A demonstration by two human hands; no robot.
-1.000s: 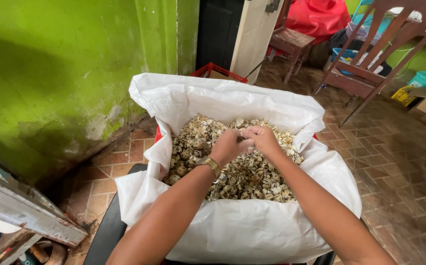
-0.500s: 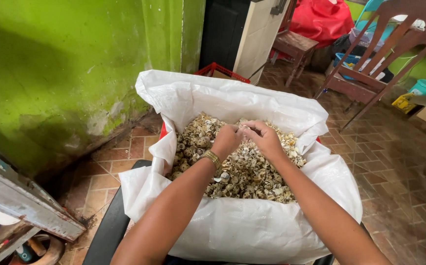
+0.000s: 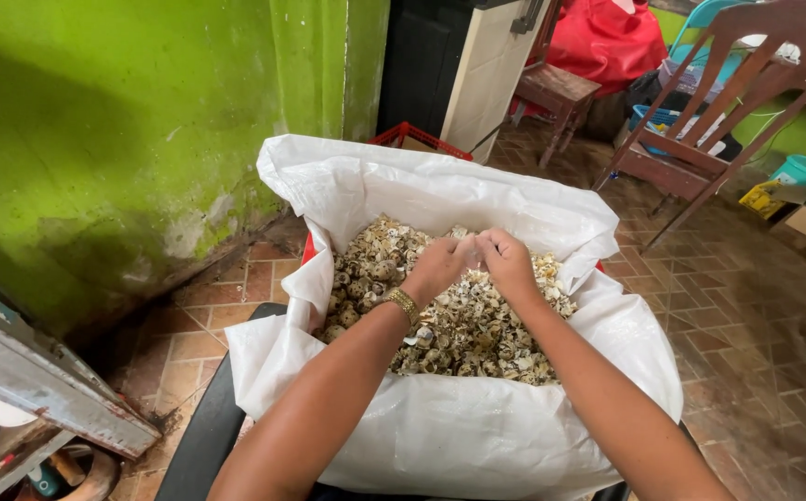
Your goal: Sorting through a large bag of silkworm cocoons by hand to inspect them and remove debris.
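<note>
My left hand (image 3: 440,267) and right hand (image 3: 507,263) meet fingertip to fingertip above the shells (image 3: 463,329), which lie directly below in the white sack (image 3: 477,436). Both are pinched nearly closed, probably on one small shell; I cannot tell for certain.

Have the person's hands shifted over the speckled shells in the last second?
No. Both hands, left and right, stay together above the shells, near the white sack's far rim.

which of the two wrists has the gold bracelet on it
The left hand, its wrist crossed by a gold bracelet. The right hand has a bare wrist. Both hover over the white sack of speckled shells.
</note>
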